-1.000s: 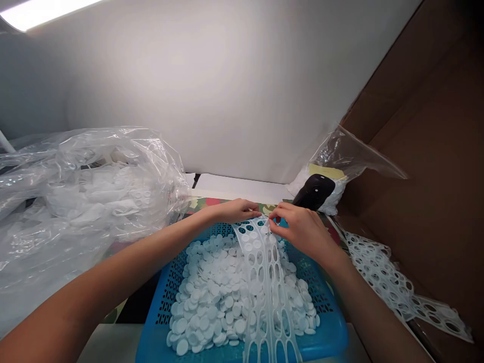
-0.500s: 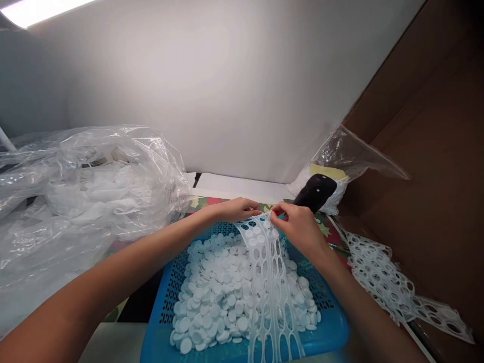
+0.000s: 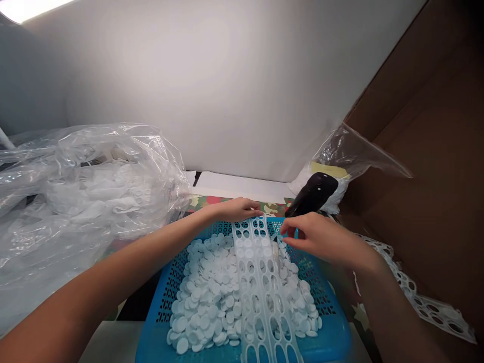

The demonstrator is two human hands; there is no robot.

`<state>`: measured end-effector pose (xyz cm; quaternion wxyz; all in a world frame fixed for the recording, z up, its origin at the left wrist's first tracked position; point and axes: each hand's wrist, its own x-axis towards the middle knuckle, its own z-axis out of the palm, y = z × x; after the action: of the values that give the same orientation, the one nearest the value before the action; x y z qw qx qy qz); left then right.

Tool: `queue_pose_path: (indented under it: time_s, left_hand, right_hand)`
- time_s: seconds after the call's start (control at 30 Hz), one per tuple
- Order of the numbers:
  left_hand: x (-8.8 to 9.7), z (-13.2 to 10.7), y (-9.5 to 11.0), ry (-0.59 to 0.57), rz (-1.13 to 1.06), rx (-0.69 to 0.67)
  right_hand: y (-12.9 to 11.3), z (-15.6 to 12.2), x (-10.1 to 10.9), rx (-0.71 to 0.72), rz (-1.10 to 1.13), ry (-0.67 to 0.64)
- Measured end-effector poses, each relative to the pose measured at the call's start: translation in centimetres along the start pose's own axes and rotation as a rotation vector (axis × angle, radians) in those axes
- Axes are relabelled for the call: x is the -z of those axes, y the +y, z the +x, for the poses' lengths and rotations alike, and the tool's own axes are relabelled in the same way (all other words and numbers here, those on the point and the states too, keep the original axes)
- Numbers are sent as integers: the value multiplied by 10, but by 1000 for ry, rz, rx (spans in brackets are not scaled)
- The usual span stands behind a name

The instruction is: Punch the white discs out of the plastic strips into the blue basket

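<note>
A blue plastic basket (image 3: 336, 335) in front of me is heaped with several small white round discs (image 3: 212, 297). A translucent white punched strip (image 3: 260, 292), part holes and part discs, runs from my hands down over the basket's near rim. My left hand (image 3: 238, 209) pinches the strip's far end, fingers closed on it. My right hand (image 3: 317, 237) is just right of the strip, thumb and fingertips pinched together; whether anything is between them is too small to tell.
A large crumpled clear plastic bag (image 3: 86, 186) with more white strips fills the left. A black handheld device (image 3: 312, 194) and a smaller clear bag (image 3: 351, 151) lie behind the basket. Emptied punched strip (image 3: 419, 302) trails at the right beside a brown cardboard wall (image 3: 434, 151).
My right hand has come off the strip's far end and moved right and a little down. The strip now hangs flatter, held by the left hand alone.
</note>
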<state>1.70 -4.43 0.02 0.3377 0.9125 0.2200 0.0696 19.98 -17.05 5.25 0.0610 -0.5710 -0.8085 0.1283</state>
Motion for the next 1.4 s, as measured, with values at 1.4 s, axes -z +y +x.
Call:
queue_pose_path:
  time_s: [1.4]
  left_hand:
    - [1,1,-1,7,-9,-30]
  right_hand:
    - [-4,17,-23,6,-55,235]
